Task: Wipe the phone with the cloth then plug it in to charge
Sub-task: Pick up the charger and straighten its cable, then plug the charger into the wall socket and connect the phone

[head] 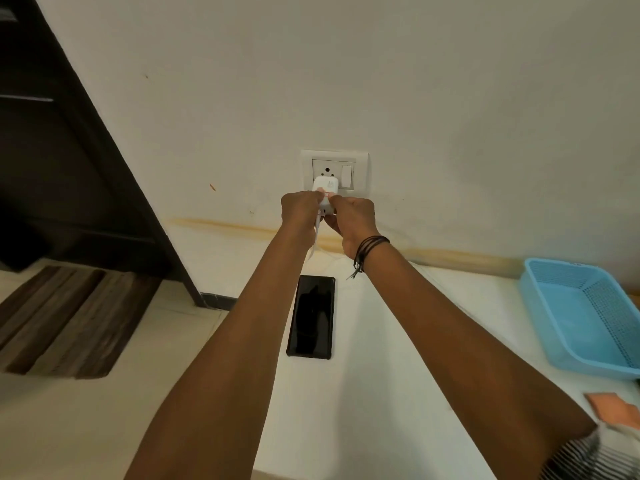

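Observation:
A black phone [311, 317] lies face up on the white counter [398, 358], between my two forearms. Both arms reach to the wall socket [334, 169]. My left hand [299, 211] and my right hand [353, 216] pinch a white charger adapter [326, 188] held against the lower part of the socket plate. A white cable [317, 237] hangs from the adapter down toward the counter behind my left wrist. An orange cloth [613, 410] lies at the counter's right edge, partly hidden by a striped fabric.
A light blue plastic basket [581, 313] stands on the counter at the right. A dark wooden door [69, 150] fills the left, with a brown striped mat [65, 317] on the floor below. The counter's left edge runs just left of the phone.

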